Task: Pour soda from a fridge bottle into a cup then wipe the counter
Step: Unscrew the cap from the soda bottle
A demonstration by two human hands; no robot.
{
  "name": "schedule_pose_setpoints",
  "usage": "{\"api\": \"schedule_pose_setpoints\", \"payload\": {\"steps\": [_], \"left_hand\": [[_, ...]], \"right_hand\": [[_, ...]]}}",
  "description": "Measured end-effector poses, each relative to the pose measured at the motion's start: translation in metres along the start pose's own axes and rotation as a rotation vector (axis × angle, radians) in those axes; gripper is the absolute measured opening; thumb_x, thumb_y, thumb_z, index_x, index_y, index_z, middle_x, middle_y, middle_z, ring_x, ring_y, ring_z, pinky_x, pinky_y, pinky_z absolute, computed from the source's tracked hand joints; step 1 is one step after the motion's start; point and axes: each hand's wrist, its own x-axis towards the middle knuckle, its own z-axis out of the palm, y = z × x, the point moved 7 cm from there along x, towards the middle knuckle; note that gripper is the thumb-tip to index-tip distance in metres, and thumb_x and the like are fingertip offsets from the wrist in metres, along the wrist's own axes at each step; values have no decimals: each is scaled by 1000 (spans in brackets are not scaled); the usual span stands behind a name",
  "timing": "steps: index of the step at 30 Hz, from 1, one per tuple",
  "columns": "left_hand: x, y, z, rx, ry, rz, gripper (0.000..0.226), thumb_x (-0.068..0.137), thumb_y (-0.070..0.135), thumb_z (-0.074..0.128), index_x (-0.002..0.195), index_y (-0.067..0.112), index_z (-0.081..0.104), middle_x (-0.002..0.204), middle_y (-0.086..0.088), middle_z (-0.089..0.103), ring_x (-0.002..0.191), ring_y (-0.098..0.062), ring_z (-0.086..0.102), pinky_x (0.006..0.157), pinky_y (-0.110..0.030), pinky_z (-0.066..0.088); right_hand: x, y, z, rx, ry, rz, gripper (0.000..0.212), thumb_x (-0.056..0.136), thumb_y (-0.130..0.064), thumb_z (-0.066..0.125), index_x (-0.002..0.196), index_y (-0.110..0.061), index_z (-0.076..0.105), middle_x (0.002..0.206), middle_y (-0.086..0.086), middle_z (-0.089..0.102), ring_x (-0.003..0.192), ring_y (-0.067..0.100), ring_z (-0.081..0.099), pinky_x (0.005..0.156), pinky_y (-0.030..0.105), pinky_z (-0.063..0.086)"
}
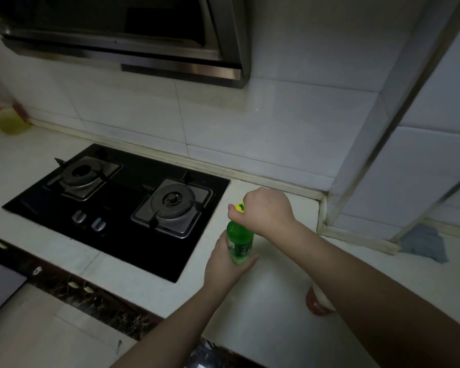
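1. The right hand (266, 211) reaches over a green soda bottle (240, 241), its fingers (233, 212) pinching the yellow cap (239, 207) at the top. The left hand (225, 264) grips the bottle's lower body from behind, fingers curled round it.

2. The bottle stands upright on the white desk (276, 301), just to the right of the black hob (117, 208) and near the tiled back wall.

3. Handling, as a judgement: the plastic body looks light and somewhat soft, likely cold and slick if it came from a fridge — a firm hold on the labelled waist steadies it, while the ridged cap is the place to twist. Squeezing hard once the cap is loose could push soda out.

4. The cup (318, 301), red and white and half hidden under the right forearm, sits near the desk's front edge — apart from the bottle.

5. A grey-blue cloth (422, 243) lies crumpled at the far right beside the tiled column.

6. Count: one bottle, one cap, one cup, one cloth, two burners on the hob, two knobs.
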Motion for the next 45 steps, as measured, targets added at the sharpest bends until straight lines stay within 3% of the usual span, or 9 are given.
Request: {"api": "schedule_pose_setpoints", "payload": {"steps": [6,15,19,21,25,31,34,38,45], "left_hand": [[-6,36,-3,-159,66,2,54,67,36,84,107,37,47,90,21,62,80,11,58,62,-9,43],[-5,58,6,-85,-227,166,37,61,33,83,89,36,59,82,14,68,78,4,64,65,-14,47],[-5,62,12,-12,-494,273,31,60,34,81,85,22,65,83,4,71,80,-11,67,73,-32,54],[-8,65,7,59,-538,305,31,60,36,81,83,27,64,80,9,69,78,-6,65,72,-29,52],[-14,62,-3,61,-313,245,40,60,33,83,89,41,56,79,18,67,75,6,61,63,-15,44],[-28,61,-1,61,-71,145,46,60,43,78,99,32,57,81,14,68,77,-4,64,67,-26,53],[-29,61,1,56,-65,135,45,61,43,78,99,32,56,82,13,68,78,-6,64,69,-28,53],[-24,58,7,10,-232,161,41,58,40,79,93,39,57,85,15,69,82,-1,65,73,-25,53],[-13,57,6,127,-538,325,33,59,39,82,82,34,59,79,13,68,77,-4,64,74,-30,53]], "right_hand": [[-15,22,-25,85,-9,20,60,89,-62,36,56,-12,42,60,3,44,60,23,47,46,27,27],[-39,41,-39,197,18,-97,59,88,-58,46,55,-11,32,51,5,34,50,20,35,45,32,21],[-49,38,-42,161,-21,-356,57,88,-61,44,57,-13,37,53,3,39,51,20,38,50,35,29],[-55,40,-39,151,-55,-451,55,85,-67,33,60,-18,35,57,0,42,55,21,43,52,36,36],[-66,45,-35,50,23,-360,50,87,-64,33,69,-18,43,65,0,49,64,24,47,55,34,38],[-67,51,-35,-79,45,102,70,90,-71,23,56,-13,39,56,3,40,51,22,39,51,29,33],[-63,53,-32,-36,28,163,67,91,-66,29,55,-11,38,56,4,40,53,23,42,47,27,28],[-60,48,-30,53,8,22,62,93,-59,35,55,-10,39,55,5,41,60,25,46,47,31,25],[-66,43,-26,244,-164,-472,44,92,-55,47,72,-16,40,71,-1,45,69,20,46,64,38,39]]}}
